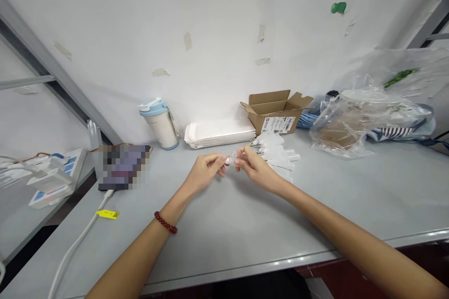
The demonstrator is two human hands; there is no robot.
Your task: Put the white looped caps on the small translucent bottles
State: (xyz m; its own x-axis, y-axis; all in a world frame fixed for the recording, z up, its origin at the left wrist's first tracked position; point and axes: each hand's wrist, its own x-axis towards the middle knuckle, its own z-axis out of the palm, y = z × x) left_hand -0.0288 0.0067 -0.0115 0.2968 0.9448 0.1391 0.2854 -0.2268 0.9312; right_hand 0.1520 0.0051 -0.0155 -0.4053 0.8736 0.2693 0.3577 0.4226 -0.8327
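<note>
Over the middle of the table, my left hand (206,170) pinches a small white piece (228,160) between thumb and fingertips. My right hand (257,168) is closed close beside it, its fingertips pinching a thin, pale loop or strand (234,154) at the piece's right end. The exact kind of the piece is too small to tell. Just behind and right of my right hand lies a loose pile of white, translucent tube-like pieces (275,148), some with thin metal-looking parts. My right hand partly hides this pile.
Behind my hands lie a stack of white padded envelopes (220,133) and an open cardboard box (277,114). A blue-lidded cup (161,126) stands left of them. A phone (124,167) with a white cable (82,238) is at left, and a clear plastic bag (347,126) at right.
</note>
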